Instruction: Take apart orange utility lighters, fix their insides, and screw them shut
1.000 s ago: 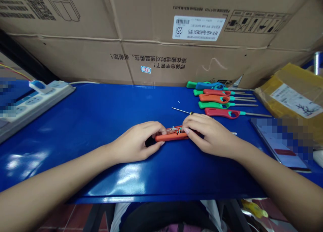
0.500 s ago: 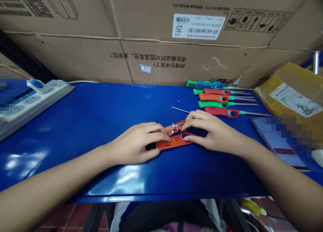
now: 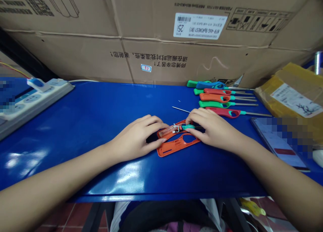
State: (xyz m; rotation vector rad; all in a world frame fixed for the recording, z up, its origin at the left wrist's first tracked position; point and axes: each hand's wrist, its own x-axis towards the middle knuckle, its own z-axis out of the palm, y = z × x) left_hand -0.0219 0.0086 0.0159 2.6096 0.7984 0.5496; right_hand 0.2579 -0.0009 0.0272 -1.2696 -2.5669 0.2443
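An orange lighter casing (image 3: 176, 142) lies split open on the blue table (image 3: 88, 124), its loose half shell tipped toward me and the inner parts and a green trigger (image 3: 188, 127) showing. My left hand (image 3: 137, 139) rests on the casing's left end, fingers bent, fingertips pressing it. My right hand (image 3: 213, 129) pinches the right end by the green trigger. A thin metal rod (image 3: 180, 109) lies just behind.
Several finished long-nosed lighters (image 3: 217, 99) in red, green, blue and orange lie in a row at the back right. A large cardboard box (image 3: 161, 36) walls off the back. A power strip (image 3: 32, 97) lies at left, a phone (image 3: 280, 142) and a yellow parcel (image 3: 292, 97) at right.
The closed orange casing has come apart: its front half shell has swung down toward me. Both hands stayed on its ends.
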